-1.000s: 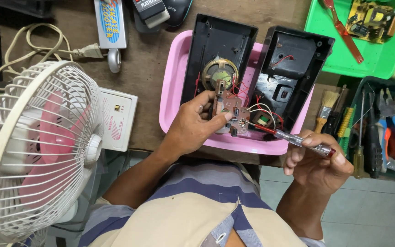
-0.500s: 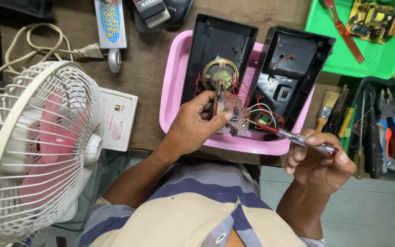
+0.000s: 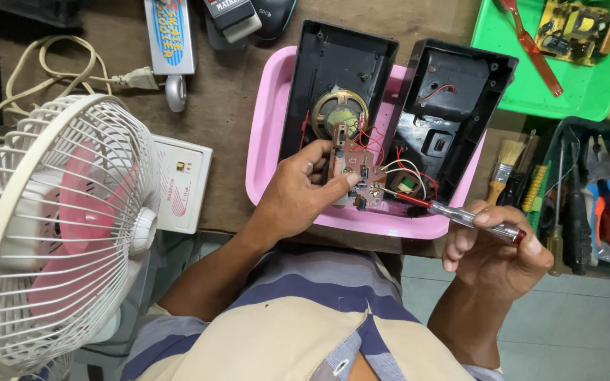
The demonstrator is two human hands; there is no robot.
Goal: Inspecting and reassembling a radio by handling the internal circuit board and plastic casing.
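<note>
Two hands: left hand [image 3: 298, 194], right hand [image 3: 495, 247]. One circuit board [image 3: 354, 173], one screwdriver [image 3: 460, 217], two black casing halves [image 3: 337, 77], one pink tray [image 3: 266, 141], one fan [image 3: 58, 233], perhaps a dozen tools [image 3: 566, 190].

Brown wooden workbench [image 3: 248, 77] above pale tiled floor [image 3: 573, 331].

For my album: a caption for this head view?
Left hand holds a circuit board over a pink tray; right hand holds a screwdriver.

A small brown circuit board [image 3: 353, 175], wired, tilts over the pink tray [image 3: 266, 141]; a clear-handled screwdriver [image 3: 460, 217] points at it.
</note>
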